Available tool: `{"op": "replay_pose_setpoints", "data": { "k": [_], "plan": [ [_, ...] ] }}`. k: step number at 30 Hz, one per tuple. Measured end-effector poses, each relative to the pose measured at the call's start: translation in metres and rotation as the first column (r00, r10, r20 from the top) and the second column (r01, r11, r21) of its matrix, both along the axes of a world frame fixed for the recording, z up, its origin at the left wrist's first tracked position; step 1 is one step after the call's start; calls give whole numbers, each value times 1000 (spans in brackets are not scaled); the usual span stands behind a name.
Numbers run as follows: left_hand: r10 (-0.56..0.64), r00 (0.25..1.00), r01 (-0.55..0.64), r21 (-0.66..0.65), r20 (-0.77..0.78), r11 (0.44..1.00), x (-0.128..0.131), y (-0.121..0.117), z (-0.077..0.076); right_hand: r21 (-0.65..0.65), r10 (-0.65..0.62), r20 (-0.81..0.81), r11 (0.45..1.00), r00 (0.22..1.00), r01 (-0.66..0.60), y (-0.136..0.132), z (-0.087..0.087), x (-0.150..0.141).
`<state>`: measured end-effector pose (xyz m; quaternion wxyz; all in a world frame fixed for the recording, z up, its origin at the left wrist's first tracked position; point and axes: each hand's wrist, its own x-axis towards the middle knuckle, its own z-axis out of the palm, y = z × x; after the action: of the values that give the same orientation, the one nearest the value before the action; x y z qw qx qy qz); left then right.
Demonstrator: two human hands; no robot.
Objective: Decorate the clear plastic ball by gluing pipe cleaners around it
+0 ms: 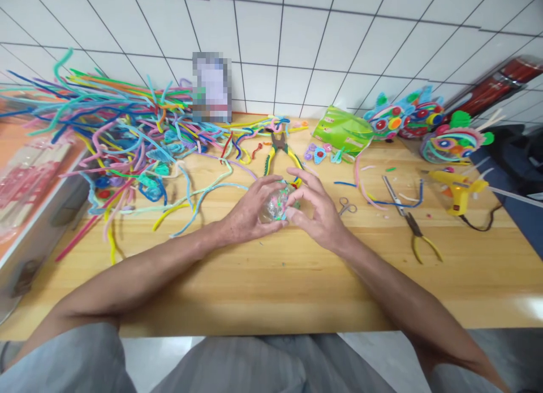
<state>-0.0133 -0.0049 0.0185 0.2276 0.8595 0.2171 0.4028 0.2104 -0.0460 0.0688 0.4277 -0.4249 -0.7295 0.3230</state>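
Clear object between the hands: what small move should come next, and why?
I'd probably turn the clear object slightly in the left hand to expose more of its surface. The left hand cups one side, the right hand has its fingertips at the other, and together they hide part of it from the head view.

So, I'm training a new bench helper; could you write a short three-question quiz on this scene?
1. True or false: the yellow glue gun is to the right of the green packet.
2. Which thing is between the left hand and the right hand? A: scissors; B: clear rounded object; C: red cylinder.
3. How many decorated figures stand at the right, near the tiled wall?
Key: 1 true; 2 B; 3 three.
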Motion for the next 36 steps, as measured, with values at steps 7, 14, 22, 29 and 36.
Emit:
{"op": "replay_pose_setpoints", "data": {
  "k": [7,14,22,29,36],
  "plan": [
    [1,998,1,-28,55,1000,3,2,-7,-124,-48,-62,992,997,40,4,-1,-1],
    [-28,994,24,46,103,999,4,4,-13,-196,-107,-136,977,985,79,4,-11,-4],
    [-39,993,35,40,108,999,4,5,-16,-98,-149,-114,986,982,139,-2,-21,-7],
    [-37,991,27,78,130,997,6,6,-19,-50,-202,-175,979,964,196,-3,-33,-15],
    [-24,982,20,22,189,1000,7,4,-15,-165,-230,-301,968,925,187,-3,-30,-24]
  ]
}}
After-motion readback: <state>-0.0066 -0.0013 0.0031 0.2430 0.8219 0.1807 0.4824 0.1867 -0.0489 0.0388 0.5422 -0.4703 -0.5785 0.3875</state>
